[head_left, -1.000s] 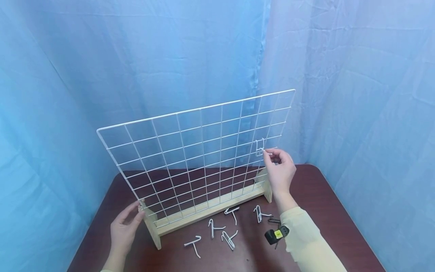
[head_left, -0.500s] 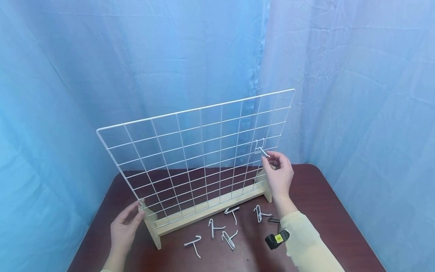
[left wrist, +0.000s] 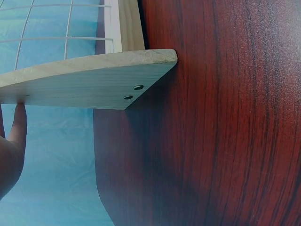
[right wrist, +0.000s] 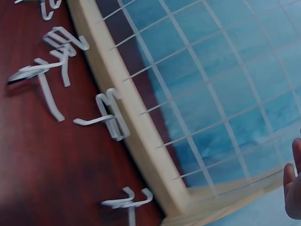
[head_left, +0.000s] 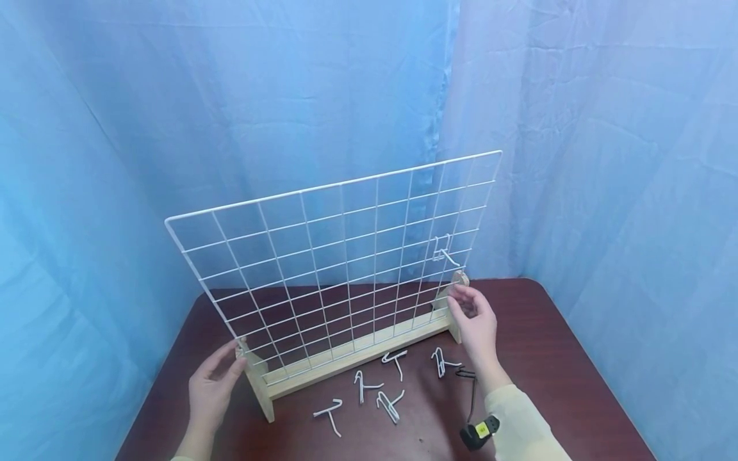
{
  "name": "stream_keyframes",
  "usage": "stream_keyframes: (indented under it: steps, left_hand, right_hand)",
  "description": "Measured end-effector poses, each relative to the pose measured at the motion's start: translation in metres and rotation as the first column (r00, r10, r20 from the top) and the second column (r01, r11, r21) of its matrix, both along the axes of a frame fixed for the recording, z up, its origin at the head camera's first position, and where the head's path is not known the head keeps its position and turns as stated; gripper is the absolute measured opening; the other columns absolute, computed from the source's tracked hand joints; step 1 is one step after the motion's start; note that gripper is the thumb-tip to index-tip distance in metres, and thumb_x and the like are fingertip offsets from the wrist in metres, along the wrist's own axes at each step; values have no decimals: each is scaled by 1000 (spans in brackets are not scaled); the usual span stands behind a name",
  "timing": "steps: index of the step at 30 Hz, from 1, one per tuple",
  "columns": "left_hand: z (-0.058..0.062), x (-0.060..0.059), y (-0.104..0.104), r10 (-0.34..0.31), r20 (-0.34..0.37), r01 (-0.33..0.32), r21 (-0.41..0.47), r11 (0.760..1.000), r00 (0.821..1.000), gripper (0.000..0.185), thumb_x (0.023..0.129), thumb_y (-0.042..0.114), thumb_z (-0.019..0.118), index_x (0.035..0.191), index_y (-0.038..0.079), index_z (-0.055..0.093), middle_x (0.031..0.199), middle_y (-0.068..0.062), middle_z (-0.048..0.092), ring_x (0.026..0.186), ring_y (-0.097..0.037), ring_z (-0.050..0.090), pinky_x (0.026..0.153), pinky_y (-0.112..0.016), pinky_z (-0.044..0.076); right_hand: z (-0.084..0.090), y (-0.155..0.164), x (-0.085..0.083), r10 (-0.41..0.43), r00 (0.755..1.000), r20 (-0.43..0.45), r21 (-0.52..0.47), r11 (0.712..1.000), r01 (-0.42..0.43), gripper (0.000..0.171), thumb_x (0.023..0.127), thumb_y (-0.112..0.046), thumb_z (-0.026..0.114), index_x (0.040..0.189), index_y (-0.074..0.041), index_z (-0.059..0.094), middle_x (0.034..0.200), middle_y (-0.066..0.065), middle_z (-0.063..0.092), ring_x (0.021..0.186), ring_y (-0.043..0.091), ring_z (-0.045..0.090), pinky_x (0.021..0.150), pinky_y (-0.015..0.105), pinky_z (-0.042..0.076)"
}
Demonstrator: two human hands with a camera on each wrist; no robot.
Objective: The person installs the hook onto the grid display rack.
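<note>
A white wire grid panel [head_left: 344,259] stands upright in a wooden stand [head_left: 357,352]. At the stand's left side panel [left wrist: 84,80], my left hand [head_left: 210,387] steadies it, thumb and forefinger at its upper end. One white wire hook [head_left: 444,251] hangs on the grid's right part, its prong sticking out toward me. Below that hook is my right hand [head_left: 477,323], fingers loosely bent and nothing held, beside the stand's right end. In the right wrist view only some fingertips [right wrist: 291,183] show at the right edge.
Several white wire hooks [head_left: 361,387] lie on the dark red table [head_left: 553,371] in front of the stand. A dark hook [head_left: 466,372] lies near the right forearm, which wears a black strap [head_left: 480,432]. Blue curtains [head_left: 323,96] surround the table.
My right hand has let go of the white hook, leaving it hanging on the grid, and has moved down toward the stand's right end. The left hand stays in place.
</note>
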State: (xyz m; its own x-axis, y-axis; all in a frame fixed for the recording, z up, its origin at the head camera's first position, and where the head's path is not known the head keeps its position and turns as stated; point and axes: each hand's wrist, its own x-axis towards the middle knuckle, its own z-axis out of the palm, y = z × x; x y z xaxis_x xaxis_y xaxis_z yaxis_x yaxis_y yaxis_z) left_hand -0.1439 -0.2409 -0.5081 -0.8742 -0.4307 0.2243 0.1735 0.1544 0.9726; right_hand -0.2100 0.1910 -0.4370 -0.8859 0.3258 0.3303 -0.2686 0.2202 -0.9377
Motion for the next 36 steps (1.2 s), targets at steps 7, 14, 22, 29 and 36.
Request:
stream_keyframes:
  steps: [7,14,22,29,36]
  left_hand:
    - [-1,0,0,-10,-22,10,16,1000,1000,36,85,-12,71,118,3,71,113,7,71,101,-2,65,82,-13,55]
    - [1,0,1,2,-10,-2,4,1000,1000,34,86,-10,71,118,2,70,112,11,71,102,-2,65,82,-14,56]
    - [-1,-1,1,7,6,-7,9,1000,1000,34,86,-8,72,117,8,72,115,5,71,101,-2,65,81,-14,56]
    - [-3,-1,0,-5,-7,5,19,1000,1000,35,85,-10,72,116,7,72,117,5,70,100,-1,65,81,-13,56]
    - [-1,0,1,-1,-12,1,12,1000,1000,35,86,-10,71,118,6,71,115,6,71,101,-1,65,82,-13,56]
  right_hand:
    - [-37,3,10,46,996,70,-9,999,-45,29,91,6,67,119,11,62,109,29,67,89,10,63,75,16,51]
    - [-96,5,13,158,986,60,-58,986,-155,31,90,5,69,120,6,64,110,27,67,95,13,65,82,15,54]
    - [-123,-2,32,256,966,39,19,966,-256,32,88,5,72,119,5,64,107,25,69,96,20,66,78,22,57]
    - [-139,-8,47,328,940,97,14,944,-331,34,86,2,74,119,3,66,109,21,69,98,24,66,80,24,59]
    - [-153,-11,53,394,905,158,36,914,-404,33,87,1,74,119,0,66,112,16,70,103,28,66,87,34,59]
